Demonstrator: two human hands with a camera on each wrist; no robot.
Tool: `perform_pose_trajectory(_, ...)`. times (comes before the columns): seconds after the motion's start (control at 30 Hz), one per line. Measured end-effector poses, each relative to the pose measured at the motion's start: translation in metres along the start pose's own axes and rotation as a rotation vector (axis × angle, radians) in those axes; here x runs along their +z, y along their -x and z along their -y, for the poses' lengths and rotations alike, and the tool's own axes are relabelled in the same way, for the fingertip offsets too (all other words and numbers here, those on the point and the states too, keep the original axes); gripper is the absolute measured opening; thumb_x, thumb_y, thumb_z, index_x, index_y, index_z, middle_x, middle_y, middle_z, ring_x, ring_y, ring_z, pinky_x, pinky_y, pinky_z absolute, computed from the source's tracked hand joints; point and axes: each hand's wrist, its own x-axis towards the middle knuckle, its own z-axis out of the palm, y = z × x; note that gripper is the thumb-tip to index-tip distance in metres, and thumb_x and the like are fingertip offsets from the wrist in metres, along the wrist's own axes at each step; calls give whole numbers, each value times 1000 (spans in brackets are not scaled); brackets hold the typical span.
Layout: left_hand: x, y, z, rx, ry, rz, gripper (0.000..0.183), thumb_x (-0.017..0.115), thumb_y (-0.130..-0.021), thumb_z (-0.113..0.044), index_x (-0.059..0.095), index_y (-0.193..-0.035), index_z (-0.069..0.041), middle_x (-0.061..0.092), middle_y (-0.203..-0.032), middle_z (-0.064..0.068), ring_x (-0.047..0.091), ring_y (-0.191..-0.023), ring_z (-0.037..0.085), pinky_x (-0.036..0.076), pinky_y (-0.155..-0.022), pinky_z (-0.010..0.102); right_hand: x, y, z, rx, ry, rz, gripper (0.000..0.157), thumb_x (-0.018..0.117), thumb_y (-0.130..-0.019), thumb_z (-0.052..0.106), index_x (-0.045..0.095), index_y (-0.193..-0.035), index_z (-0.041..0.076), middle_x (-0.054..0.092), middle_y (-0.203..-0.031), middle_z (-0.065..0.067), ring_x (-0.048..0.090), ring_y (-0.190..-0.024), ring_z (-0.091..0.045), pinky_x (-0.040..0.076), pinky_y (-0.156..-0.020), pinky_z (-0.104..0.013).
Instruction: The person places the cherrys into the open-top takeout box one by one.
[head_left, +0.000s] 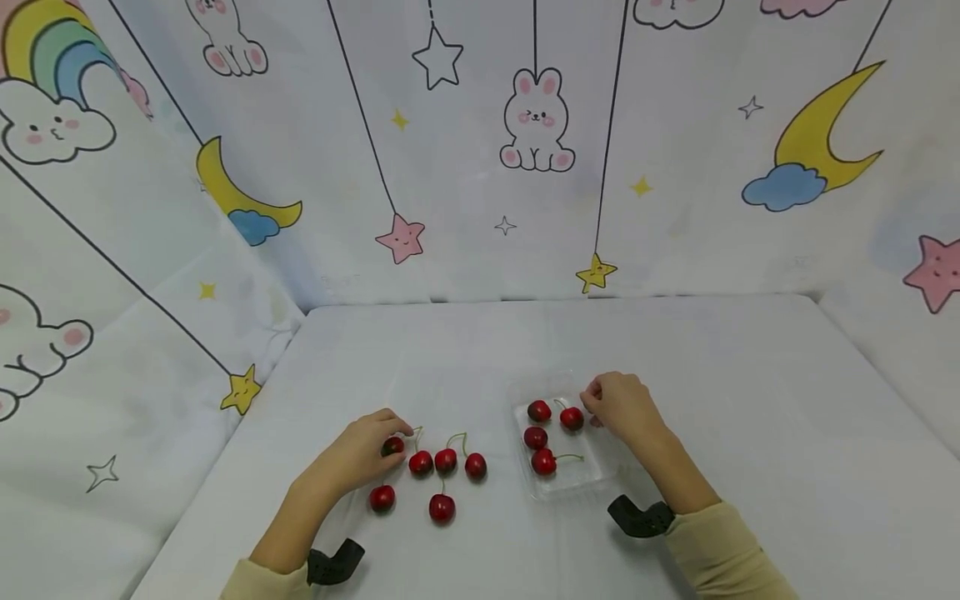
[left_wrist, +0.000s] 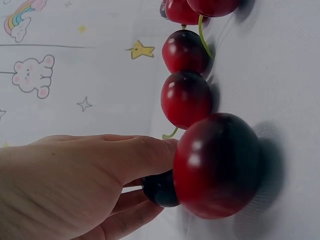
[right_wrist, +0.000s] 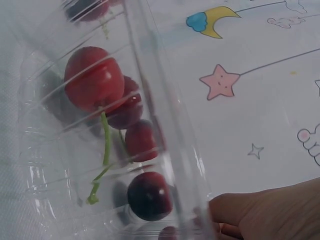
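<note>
A dark red cherry (head_left: 392, 446) is pinched between the thumb and fingers of my left hand (head_left: 356, 454). In the left wrist view that cherry (left_wrist: 161, 190) is partly hidden behind the thumb and a nearer large cherry (left_wrist: 220, 165). My right hand (head_left: 626, 408) is at the far right corner of a clear plastic box (head_left: 592, 475), its fingers curled at the rim. Several cherries lie inside, one of them with a long green stem (right_wrist: 106, 140). The right wrist view shows the right hand (right_wrist: 270, 215) against the box wall; its fingertips are mostly hidden.
Several loose cherries lie on the white table (head_left: 712, 350) beside the left hand, including a stemmed one (head_left: 442, 508) nearest the front and another (head_left: 476, 467) toward the box. A printed white cloth wall (head_left: 465, 167) stands behind the table.
</note>
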Motion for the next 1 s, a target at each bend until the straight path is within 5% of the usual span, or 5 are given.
perform_pose_trajectory(1.0,3,-3,4,35,-45,-19,16,76,-79,-14,69,-94,-14,64,-93,-3,61,-88,14,54,-83,35,-1,4,4,-10,-10,-3,17,59,-92,18,65,-85,4,65,-68,-3,57,-59,-11,43,-53,-24)
